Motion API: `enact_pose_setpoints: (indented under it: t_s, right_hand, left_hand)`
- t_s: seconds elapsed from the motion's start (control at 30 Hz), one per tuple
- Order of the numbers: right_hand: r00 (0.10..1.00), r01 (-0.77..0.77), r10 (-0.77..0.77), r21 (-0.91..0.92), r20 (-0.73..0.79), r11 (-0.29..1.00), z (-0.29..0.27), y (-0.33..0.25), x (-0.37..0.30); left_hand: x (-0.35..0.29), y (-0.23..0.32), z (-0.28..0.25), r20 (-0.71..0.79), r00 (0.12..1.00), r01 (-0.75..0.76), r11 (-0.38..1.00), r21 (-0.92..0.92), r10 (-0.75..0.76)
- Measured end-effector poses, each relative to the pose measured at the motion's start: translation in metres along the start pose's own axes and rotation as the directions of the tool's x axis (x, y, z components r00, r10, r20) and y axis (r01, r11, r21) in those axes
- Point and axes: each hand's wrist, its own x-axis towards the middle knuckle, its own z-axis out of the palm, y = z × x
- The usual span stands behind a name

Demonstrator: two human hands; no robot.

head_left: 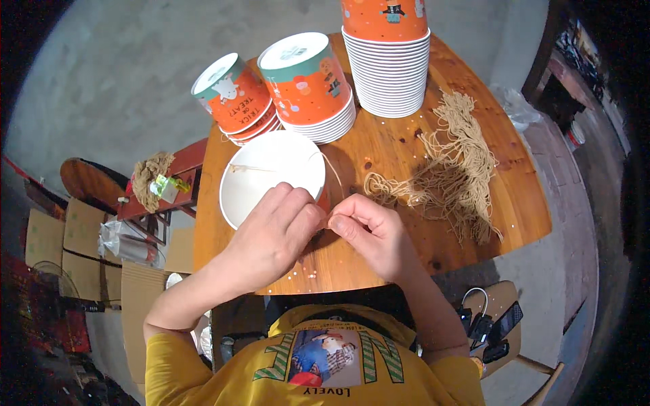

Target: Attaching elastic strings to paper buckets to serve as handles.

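A paper bucket [254, 183] with a white inside leans on its side near the table's front, its mouth facing up toward me. Thin tan cord [333, 166] loops out from its right rim and runs down to my fingers; another bit of cord lies across the inside. My left hand [277, 230] is curled closed in front of the bucket, its fingertips partly hidden. Thumb and forefinger of my right hand [371, 233] pinch the cord close to the left fingertips. To the right lies a loose bundle of tan cords [464, 169].
Behind stand stacks of orange paper buckets: a short stack [240, 101], a middle one [315, 91] and a tall one [386, 68]. Small white specks dot the wooden table [501, 223]. A red bench [186, 179] with more cord stands left; a stool [504, 311] with a phone and cables, right.
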Motion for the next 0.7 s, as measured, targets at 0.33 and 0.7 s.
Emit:
enact_pose_setpoints:
  t_s: [0.33,0.7]
  right_hand:
    - [0.980,-0.170,0.176,-0.069,0.098,0.983,-0.006,-0.008,-0.002]
    - [0.984,-0.026,-0.002,-0.156,-0.176,0.987,0.011,0.027,0.008]
  left_hand:
    - [0.000,0.003,-0.001,0.067,0.975,0.220,0.913,-0.344,-0.210]
    - [-0.008,-0.012,0.012,0.102,0.861,0.473,0.711,-0.520,-0.498]
